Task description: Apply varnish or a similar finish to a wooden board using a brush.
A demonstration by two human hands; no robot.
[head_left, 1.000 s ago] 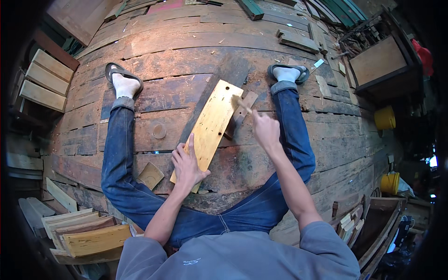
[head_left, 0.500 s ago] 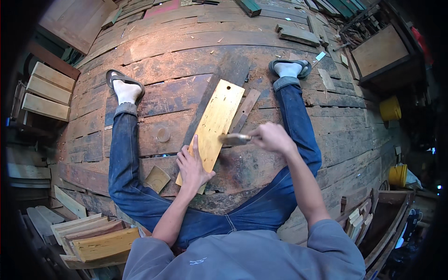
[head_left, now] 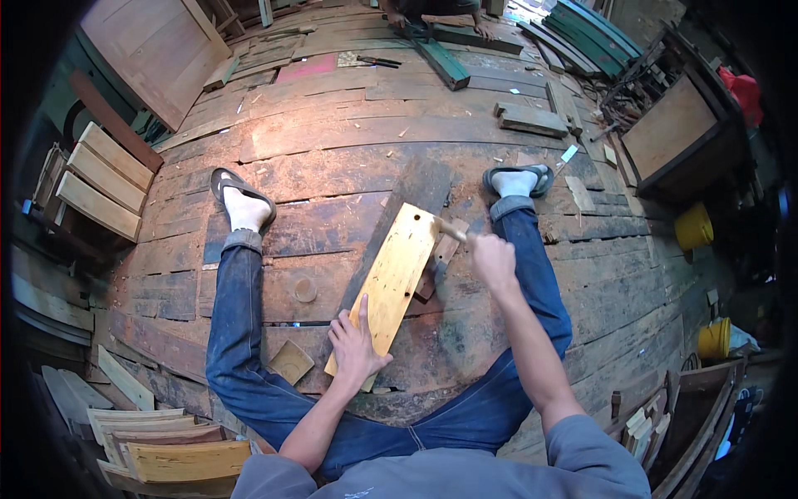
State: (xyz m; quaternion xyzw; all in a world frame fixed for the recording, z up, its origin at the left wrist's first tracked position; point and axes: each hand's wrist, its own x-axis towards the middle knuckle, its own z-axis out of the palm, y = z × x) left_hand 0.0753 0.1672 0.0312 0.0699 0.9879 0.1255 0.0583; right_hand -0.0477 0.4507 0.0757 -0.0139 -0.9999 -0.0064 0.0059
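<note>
A pale yellow board (head_left: 389,281), with dark holes, lies slanted over a dark grey plank (head_left: 420,179) between my outstretched legs. My left hand (head_left: 356,353) grips its lower end, index finger stretched along the face. My right hand (head_left: 492,259) is closed round the pale handle of a brush (head_left: 445,226), whose head is at the board's upper right edge. A narrower brown piece (head_left: 440,259) lies partly hidden beside it. A small round container (head_left: 304,290) and a square piece (head_left: 290,361) lie left of the board.
Stacked boards (head_left: 179,461) and pale panels (head_left: 104,179) stand at my left. A wooden cabinet (head_left: 669,129), yellow buckets (head_left: 694,226) and a long wooden box (head_left: 706,416) are at right. Another person (head_left: 428,12) crouches at the back, near a green beam (head_left: 445,66).
The brush moved down along the board's right edge and back up to its top. The view has shifted, bringing the other person into sight. My left hand stays on the board.
</note>
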